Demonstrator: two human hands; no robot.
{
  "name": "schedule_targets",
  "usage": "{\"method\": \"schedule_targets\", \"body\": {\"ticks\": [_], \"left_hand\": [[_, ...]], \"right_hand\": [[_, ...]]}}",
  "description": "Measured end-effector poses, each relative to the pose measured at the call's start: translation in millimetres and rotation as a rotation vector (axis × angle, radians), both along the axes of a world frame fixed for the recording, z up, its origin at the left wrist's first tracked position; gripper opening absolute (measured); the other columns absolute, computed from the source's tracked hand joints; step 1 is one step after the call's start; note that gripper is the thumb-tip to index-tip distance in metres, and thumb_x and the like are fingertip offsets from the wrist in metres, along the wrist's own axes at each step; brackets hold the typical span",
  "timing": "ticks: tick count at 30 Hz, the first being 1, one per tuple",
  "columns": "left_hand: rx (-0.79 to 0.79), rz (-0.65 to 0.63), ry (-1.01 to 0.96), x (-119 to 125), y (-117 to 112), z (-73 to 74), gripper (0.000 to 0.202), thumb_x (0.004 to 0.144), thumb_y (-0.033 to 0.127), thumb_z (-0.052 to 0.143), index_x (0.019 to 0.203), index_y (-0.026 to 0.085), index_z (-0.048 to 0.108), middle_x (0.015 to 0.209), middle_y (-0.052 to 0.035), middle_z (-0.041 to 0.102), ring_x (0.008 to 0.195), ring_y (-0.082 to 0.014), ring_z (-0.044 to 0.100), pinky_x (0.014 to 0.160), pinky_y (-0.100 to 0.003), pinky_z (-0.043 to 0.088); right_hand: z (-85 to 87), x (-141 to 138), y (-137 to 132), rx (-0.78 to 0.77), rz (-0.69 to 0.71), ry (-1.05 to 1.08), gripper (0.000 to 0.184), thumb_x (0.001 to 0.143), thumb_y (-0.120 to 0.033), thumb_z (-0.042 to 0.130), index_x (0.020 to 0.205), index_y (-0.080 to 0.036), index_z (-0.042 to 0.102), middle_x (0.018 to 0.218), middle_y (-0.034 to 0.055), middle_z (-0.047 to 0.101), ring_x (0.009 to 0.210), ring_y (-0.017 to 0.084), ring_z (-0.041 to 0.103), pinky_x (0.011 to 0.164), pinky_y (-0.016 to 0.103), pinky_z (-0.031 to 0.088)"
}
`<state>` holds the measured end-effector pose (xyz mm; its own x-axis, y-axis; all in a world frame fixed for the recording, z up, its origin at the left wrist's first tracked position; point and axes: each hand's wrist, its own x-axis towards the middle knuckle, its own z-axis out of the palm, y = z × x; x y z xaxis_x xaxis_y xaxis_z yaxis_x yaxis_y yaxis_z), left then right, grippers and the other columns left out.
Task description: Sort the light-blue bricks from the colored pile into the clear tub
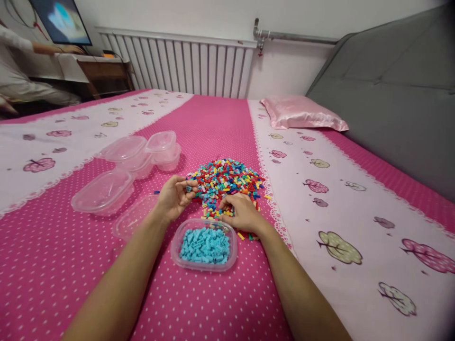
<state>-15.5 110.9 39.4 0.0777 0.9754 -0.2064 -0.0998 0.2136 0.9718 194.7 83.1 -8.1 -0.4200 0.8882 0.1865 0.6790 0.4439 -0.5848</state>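
Note:
A heap of small toy building bricks (231, 177) in many colours lies on the bed. My left hand (176, 196) is at the heap's left edge, palm turned up. Its curled fingers hold a few light blue bricks (189, 188). Over the near side of the heap is my right hand (241, 211), palm down, thumb and forefinger apart; no brick shows between them, and its other fingers are partly hidden. Just in front of both hands stands a clear plastic container (204, 267), which holds many light blue bricks (205, 245).
Clear plastic containers (103, 192) with lids stand left of the heap. A loose transparent lid (133, 218) lies partly behind my left forearm. A pink pillow (302, 112) rests by the grey headboard (387, 80). Another person (21, 66) sits at a desk, far left.

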Motion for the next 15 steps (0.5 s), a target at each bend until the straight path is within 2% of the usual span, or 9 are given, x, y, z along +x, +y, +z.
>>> {"method": "schedule_targets", "body": {"ticks": [3,6,9,15], "left_hand": [[0.097,0.013,0.169,2,0,-8.9,0.026,0.065,0.042,0.059,0.060,0.017,0.062,0.054,-0.0036,0.056,0.041,-0.0095,0.039,0.037,-0.022,0.024],[0.150,-0.011,0.320,4,1,-20.8,0.028,0.060,0.044,0.071,0.062,0.016,0.068,0.049,-0.0017,0.057,0.041,-0.0106,0.042,0.041,-0.024,0.030],[0.231,-0.029,0.511,4,4,-28.9,0.029,0.060,0.042,0.073,0.071,0.016,0.073,0.059,-0.0031,0.065,0.053,-0.0158,0.054,0.053,-0.026,0.040],[0.353,-0.093,0.968,2,8,-30.0,0.029,0.068,0.026,0.066,0.095,0.022,0.076,0.076,-0.0023,0.073,0.072,-0.0202,0.062,0.067,-0.027,0.043]], "right_hand": [[1.6,0,0,-0.003,0.005,-0.013,0.016,0.072,-0.028,0.068,0.087,-0.022,0.063,0.091,0.0010,0.067,0.092,0.022,0.055,0.086,0.036,0.034],[2.6,0,0,-0.001,0.004,-0.019,0.016,0.073,-0.028,0.068,0.086,-0.022,0.063,0.091,0.0011,0.068,0.091,0.021,0.055,0.086,0.036,0.034],[2.2,0,0,0.010,0.008,-0.009,0.015,0.072,-0.026,0.068,0.086,-0.022,0.064,0.090,0.0004,0.069,0.091,0.021,0.055,0.087,0.036,0.034],[-1.2,1,1,0.023,0.007,0.005,0.016,0.070,-0.027,0.069,0.084,-0.022,0.063,0.086,-0.0011,0.069,0.087,0.019,0.057,0.086,0.035,0.033]]}}
